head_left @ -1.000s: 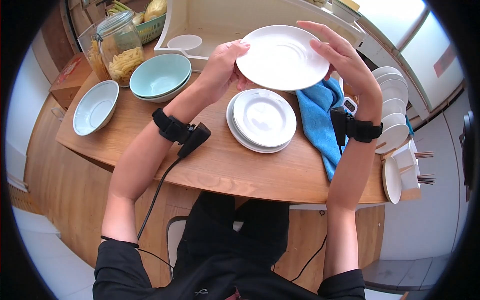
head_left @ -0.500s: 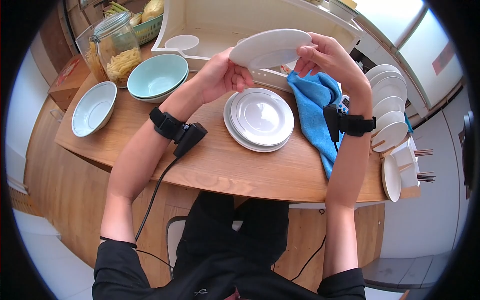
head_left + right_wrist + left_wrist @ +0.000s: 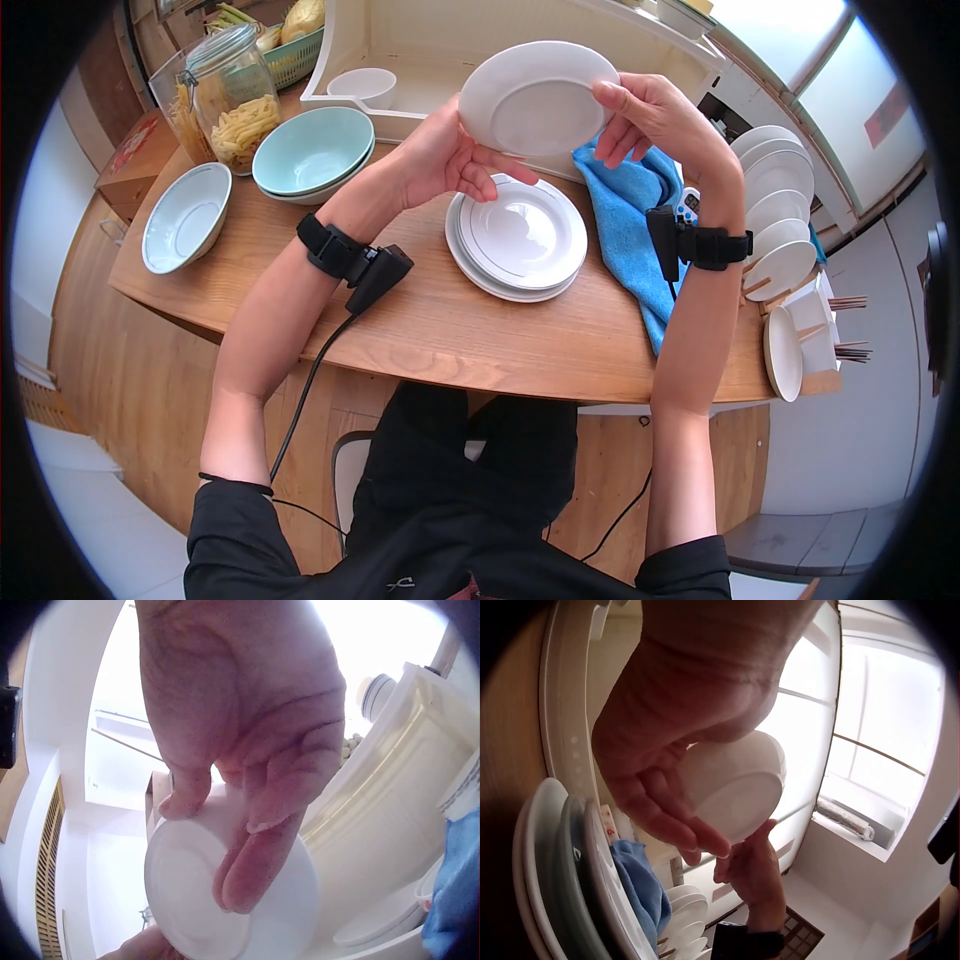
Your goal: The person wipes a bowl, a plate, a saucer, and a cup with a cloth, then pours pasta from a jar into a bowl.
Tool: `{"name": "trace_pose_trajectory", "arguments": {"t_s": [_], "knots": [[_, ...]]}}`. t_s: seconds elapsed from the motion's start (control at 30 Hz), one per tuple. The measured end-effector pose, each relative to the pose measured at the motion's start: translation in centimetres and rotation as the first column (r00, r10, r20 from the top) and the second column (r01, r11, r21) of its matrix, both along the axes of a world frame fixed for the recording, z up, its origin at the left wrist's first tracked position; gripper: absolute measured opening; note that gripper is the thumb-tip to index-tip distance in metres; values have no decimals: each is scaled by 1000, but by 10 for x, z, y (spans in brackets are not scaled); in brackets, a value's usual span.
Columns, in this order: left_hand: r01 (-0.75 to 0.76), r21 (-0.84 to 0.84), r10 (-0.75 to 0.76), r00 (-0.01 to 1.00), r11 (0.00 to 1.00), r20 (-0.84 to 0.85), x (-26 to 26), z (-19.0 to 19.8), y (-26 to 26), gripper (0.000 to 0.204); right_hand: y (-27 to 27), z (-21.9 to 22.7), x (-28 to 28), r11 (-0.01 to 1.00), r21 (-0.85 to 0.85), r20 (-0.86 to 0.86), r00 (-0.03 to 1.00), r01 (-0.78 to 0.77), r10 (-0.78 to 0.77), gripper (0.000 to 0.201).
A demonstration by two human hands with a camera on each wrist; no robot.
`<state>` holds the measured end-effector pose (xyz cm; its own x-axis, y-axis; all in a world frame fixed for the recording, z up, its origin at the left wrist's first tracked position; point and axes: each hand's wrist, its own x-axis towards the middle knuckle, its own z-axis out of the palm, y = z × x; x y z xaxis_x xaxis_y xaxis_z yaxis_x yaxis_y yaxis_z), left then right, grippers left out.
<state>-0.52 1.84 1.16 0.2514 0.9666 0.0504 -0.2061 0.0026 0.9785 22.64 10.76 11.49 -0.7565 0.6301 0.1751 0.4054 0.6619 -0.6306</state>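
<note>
A white plate (image 3: 540,105) is held up above the table, tilted so that its underside and foot ring face the head camera. My left hand (image 3: 445,160) holds its left edge, the thumb hidden behind it and the other fingers spread below. At the right rim, my right hand (image 3: 665,120) pinches the plate between thumb and fingers. In the right wrist view, fingers lie across the plate (image 3: 187,877). A small stack of white plates (image 3: 520,235) stands on the table below, partly overlapped by the left fingertips in the head view.
A blue cloth (image 3: 635,220) lies right of the stack, with a rack of white plates (image 3: 780,200) beyond. Light-blue bowls (image 3: 315,150), another bowl (image 3: 187,220) and a pasta jar (image 3: 240,110) stand on the left. Behind is a cream open-fronted cabinet (image 3: 430,60) holding a small white bowl (image 3: 362,88).
The plate has turned over from showing its top face to showing its underside. The left fingers have come away from its lower edge and spread; the right hand has shifted along the rim.
</note>
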Motion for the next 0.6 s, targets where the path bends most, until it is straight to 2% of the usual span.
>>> {"name": "trace_pose_trajectory", "arguments": {"t_s": [0.03,0.1,0.13,0.17,0.2,0.23,0.3,0.33,0.4,0.43,0.47,0.5,0.57,0.6], "knots": [[1,-1,-1,1000,1000,-1,0,-1,0,78,-1,2,1,1000,-24,22,1000,-1,1,52],[-29,32,29,999,999,17,-3,-2,0,64,3,2,6,999,-49,44,999,1,1,48],[-29,31,28,999,999,17,-6,-4,3,64,10,2,10,997,-34,112,991,-72,75,43],[-68,55,68,998,996,17,-9,-5,6,56,12,2,12,989,-23,180,973,-145,147,40],[-108,78,107,994,991,18,-12,-6,7,49,13,2,15,989,-24,179,973,-145,147,40],[-106,77,105,994,991,18,-15,-9,8,49,14,1,18,985,-35,218,961,-167,170,46],[-217,154,215,976,964,34,-15,-6,6,60,13,-1,22,977,-60,293,932,-206,215,68],[-215,152,212,977,965,34,-13,-7,6,60,14,-3,24,977,-62,292,932,-203,212,68],[-235,153,239,971,960,-4,-10,-7,6,59,12,-5,22,980,-19,40,979,-200,200,87],[-236,153,239,971,960,-6,-10,-6,6,59,11,-4,22,987,-26,41,987,-157,158,102],[-194,154,209,974,969,-89,-8,-5,4,58,11,-3,21,987,-27,40,987,-157,158,102],[-150,151,175,969,977,-173,-6,-3,1,58,10,-3,21,989,-1,70,987,-145,144,97],[-104,133,130,969,986,-212,-4,-2,-1,57,15,-5,21,992,22,99,988,-125,122,91],[-61,116,89,964,991,-250,-3,-1,-2,56,24,-9,19,981,73,151,974,-180,167,84]]}}
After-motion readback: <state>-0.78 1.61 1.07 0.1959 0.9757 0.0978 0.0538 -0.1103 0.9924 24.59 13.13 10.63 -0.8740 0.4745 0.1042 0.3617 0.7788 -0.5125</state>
